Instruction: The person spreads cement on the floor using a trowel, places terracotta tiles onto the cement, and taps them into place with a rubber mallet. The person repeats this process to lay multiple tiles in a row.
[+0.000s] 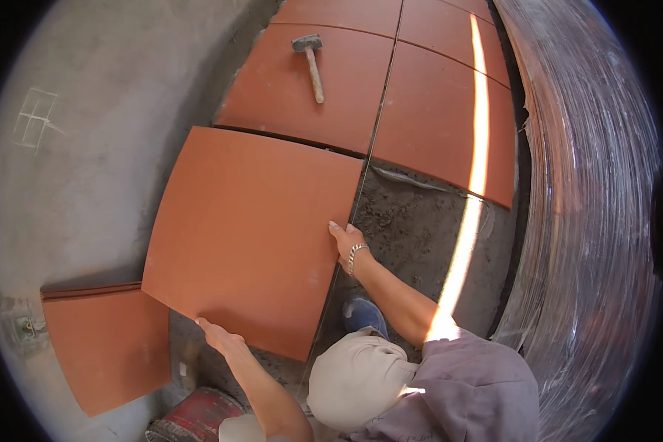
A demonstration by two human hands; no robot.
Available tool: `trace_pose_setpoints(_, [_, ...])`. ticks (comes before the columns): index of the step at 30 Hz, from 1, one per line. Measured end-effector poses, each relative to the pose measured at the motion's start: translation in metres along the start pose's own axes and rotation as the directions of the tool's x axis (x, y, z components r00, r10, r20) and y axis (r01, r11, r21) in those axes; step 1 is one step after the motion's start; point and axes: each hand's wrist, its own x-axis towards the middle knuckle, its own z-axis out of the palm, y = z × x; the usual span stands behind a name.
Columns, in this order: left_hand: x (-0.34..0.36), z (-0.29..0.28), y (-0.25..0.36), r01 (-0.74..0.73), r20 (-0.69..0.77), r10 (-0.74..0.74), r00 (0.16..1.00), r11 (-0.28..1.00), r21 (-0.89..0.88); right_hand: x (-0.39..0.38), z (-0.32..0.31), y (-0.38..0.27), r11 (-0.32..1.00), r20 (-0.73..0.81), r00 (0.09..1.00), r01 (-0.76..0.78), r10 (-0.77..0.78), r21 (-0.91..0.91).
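A large square terracotta-coloured floor tile (pixel 250 228) is held between my two hands, its far edge close to the row of laid tiles. My left hand (pixel 219 335) grips its near edge, thumb on top and the other fingers hidden beneath. On the right edge, my right hand (pixel 345 244), with a chain bracelet at the wrist, holds it the same way. A mallet (pixel 313 68) with a dark head and pale handle lies on a laid tile (pixel 272 88) beyond. Whether the held tile touches the bed beneath cannot be seen.
Several matching tiles (pixel 110 346) lean against the grey wall (pixel 88 184) at left. A red bucket (pixel 199 416) stands at the near left. Rough grey mortar (pixel 405 221) lies right of the held tile. A taut line (pixel 381 110) runs lengthwise. Plastic-wrapped material (pixel 589 184) borders the right.
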Motion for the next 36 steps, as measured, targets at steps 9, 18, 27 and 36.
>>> trace_pose_setpoints(9, [-0.011, 0.041, -0.005, 0.016, 0.018, -0.016, 1.0, 1.0, 0.019, 0.017, -0.011, -0.029, 0.989, -0.024, 0.998, -0.054, 0.051, -0.138])
trace_pose_setpoints(18, [0.0, 0.051, -0.011, 0.011, 0.02, -0.011, 1.0, 1.0, 0.01, 0.029, -0.013, -0.031, 0.979, -0.071, 0.995, -0.088, 0.076, -0.186])
trace_pose_setpoints(27, [0.006, 0.051, -0.018, 0.032, 0.017, -0.032, 0.999, 0.999, -0.005, 0.037, -0.018, -0.028, 0.969, -0.056, 0.995, -0.09, 0.08, -0.228])
trace_pose_setpoints(36, [0.014, 0.051, -0.028, 0.025, 0.047, -0.02, 0.999, 0.994, -0.109, 0.038, -0.018, -0.028, 0.959, -0.107, 0.994, -0.066, 0.037, -0.276])
